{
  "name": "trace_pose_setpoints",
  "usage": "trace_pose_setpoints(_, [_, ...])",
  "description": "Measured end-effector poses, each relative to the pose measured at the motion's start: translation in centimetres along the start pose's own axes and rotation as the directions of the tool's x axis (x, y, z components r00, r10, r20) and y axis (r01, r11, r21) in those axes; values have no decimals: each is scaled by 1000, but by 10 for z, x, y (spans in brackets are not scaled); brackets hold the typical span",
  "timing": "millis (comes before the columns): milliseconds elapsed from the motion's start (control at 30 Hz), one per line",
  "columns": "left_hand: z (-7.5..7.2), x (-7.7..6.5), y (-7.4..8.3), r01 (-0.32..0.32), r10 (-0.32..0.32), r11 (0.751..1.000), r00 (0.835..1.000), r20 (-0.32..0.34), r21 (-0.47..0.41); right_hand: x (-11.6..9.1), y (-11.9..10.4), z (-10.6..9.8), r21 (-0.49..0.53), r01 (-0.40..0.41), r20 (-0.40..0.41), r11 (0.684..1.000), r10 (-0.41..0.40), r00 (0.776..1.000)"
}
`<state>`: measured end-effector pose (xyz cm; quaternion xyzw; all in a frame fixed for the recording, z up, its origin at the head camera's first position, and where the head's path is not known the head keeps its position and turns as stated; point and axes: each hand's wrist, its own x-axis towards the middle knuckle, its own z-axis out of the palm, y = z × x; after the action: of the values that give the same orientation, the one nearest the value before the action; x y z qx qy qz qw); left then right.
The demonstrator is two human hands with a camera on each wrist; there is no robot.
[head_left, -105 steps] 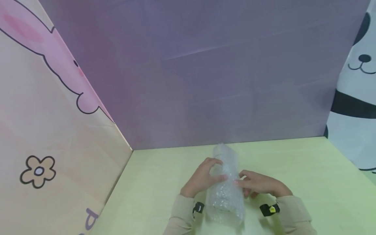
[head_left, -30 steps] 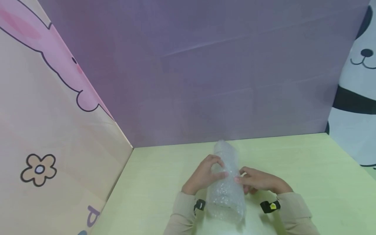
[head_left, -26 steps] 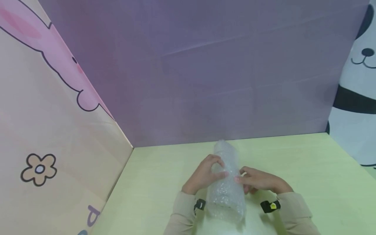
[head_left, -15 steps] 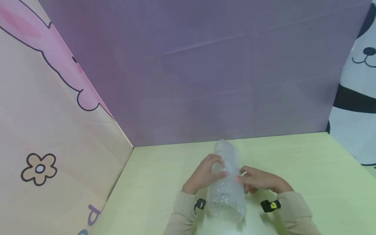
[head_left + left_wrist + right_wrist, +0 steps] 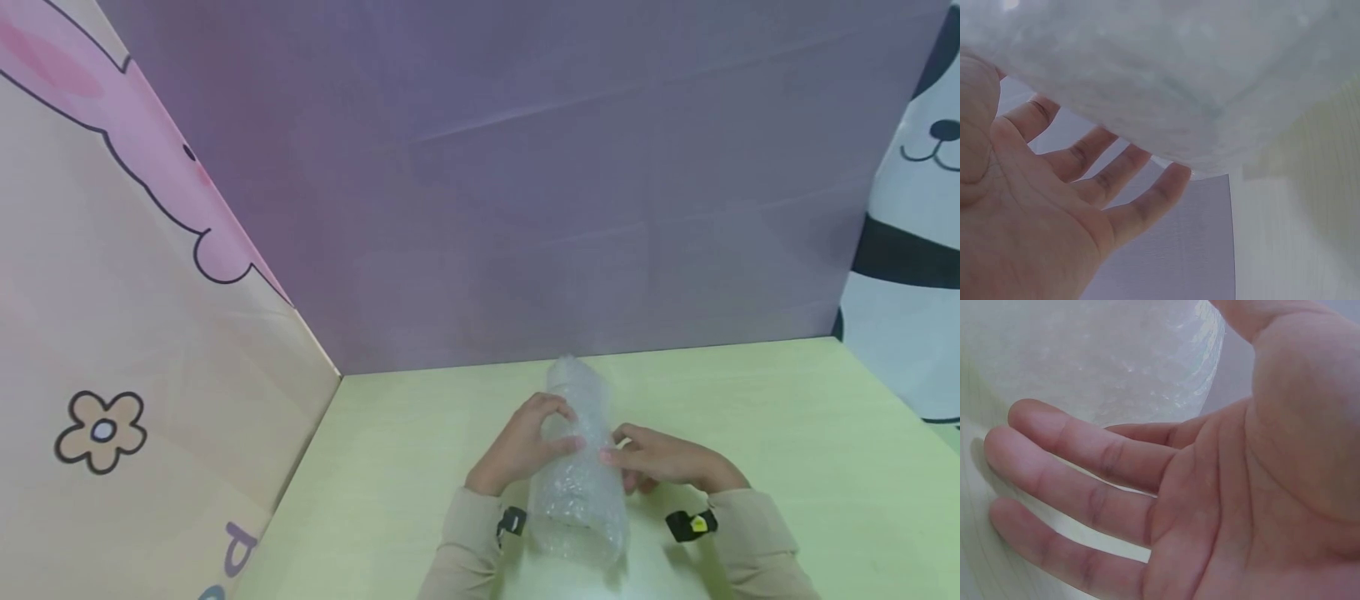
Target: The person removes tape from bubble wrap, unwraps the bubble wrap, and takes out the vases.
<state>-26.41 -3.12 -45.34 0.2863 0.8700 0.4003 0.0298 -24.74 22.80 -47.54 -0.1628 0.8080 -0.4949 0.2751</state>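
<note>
A roll of clear bubble wrap [image 5: 573,500] lies lengthwise on the table, its far end near the back wall. What may be inside cannot be made out. My left hand [image 5: 517,446] holds it from the left, thumb on top and the other fingers curved along its side. In the left wrist view those fingertips [image 5: 1175,175] touch the wrap's underside. From the right, my right hand [image 5: 667,462] rests its thumb against the roll. The right wrist view shows its lower fingers [image 5: 1079,494] loosely extended beside the bubble wrap, close to the table.
The pale yellow-green table [image 5: 397,467] meets a purple-grey back wall [image 5: 487,250]. A left panel [image 5: 172,375] carries a pink rabbit and a flower, and a panda print [image 5: 900,350] covers the right one. Dark wrist straps [image 5: 690,525] sit on beige sleeves.
The hands and bubble wrap roll keep almost the same pose. The head view has shifted slightly since the earliest frame.
</note>
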Motion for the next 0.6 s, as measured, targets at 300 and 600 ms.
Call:
trace_pose_setpoints(300, [0, 0, 0, -23, 23, 999, 1000, 5, 25, 0, 2, -2, -13, -2, -4, 1000, 2, 1000])
trace_pose_setpoints(600, [0, 0, 1, -43, 43, 999, 999, 6, 28, -2, 0, -3, -18, 2, 0, 1000, -2, 1000])
